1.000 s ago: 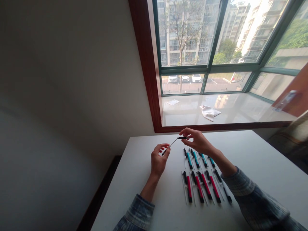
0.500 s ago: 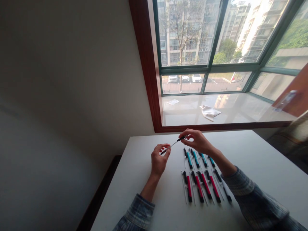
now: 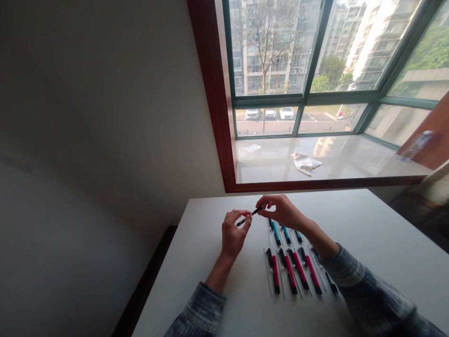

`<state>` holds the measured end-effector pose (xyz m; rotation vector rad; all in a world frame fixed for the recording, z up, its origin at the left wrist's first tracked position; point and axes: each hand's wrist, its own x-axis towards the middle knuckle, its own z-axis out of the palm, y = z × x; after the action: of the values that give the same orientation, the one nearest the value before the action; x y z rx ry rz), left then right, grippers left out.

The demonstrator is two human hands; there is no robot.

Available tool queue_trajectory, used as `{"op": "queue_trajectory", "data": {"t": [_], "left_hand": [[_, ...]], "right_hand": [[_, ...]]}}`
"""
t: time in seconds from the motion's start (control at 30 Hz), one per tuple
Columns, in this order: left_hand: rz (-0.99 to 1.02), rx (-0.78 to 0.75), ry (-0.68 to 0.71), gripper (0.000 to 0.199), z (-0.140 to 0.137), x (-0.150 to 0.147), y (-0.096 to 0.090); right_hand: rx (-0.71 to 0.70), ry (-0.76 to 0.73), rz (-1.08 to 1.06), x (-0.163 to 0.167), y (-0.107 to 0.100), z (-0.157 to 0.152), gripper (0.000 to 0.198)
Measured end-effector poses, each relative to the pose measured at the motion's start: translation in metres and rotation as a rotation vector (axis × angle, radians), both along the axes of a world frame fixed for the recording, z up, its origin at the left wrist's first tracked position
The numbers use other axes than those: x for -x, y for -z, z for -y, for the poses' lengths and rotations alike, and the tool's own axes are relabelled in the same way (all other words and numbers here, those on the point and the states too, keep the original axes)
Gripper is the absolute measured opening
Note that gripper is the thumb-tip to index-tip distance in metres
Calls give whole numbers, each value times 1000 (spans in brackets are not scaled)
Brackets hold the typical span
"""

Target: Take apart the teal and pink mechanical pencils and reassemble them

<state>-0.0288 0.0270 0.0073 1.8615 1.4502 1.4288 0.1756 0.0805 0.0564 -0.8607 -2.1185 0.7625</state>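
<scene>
My left hand (image 3: 234, 232) is closed, pinching a slim pen barrel (image 3: 241, 222) with a dark lower end between thumb and fingers. My right hand (image 3: 279, 209) pinches a black pen top (image 3: 258, 209) just up and to the right of it. The two parts lie in one slanting line above the table, their ends very close; I cannot tell whether they are joined. Under my right hand and forearm lie pen parts: a row with blue barrels (image 3: 276, 232) and a nearer row with red barrels (image 3: 276, 274), alongside black tops (image 3: 269, 258) and thin white refills (image 3: 268, 276).
The pens lie on a white table (image 3: 196, 243) that meets the wall and a wood-framed window. A white cloth (image 3: 306, 164) and a small white paper (image 3: 252, 148) lie on the window sill (image 3: 270, 168). A dark barrel (image 3: 331, 283) ends the near row.
My right hand has moved left and slightly down, bringing the black top toward the barrel. The thin refill that showed between them is now mostly covered. My left hand has shifted slightly right.
</scene>
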Motion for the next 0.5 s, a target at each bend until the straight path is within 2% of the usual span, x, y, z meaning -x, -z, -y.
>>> {"op": "queue_trajectory", "data": {"t": [0.23, 0.37, 0.5], "left_hand": [[-17, -35, 4, 9, 0, 0, -2], [-31, -21, 18, 9, 0, 0, -1], [-36, -8, 31, 10, 0, 0, 2]], "right_hand": [[5, 54, 90, -1, -2, 1, 12], [-24, 105, 179, -3, -4, 2, 24], [4, 31, 135, -5, -5, 2, 28]]}}
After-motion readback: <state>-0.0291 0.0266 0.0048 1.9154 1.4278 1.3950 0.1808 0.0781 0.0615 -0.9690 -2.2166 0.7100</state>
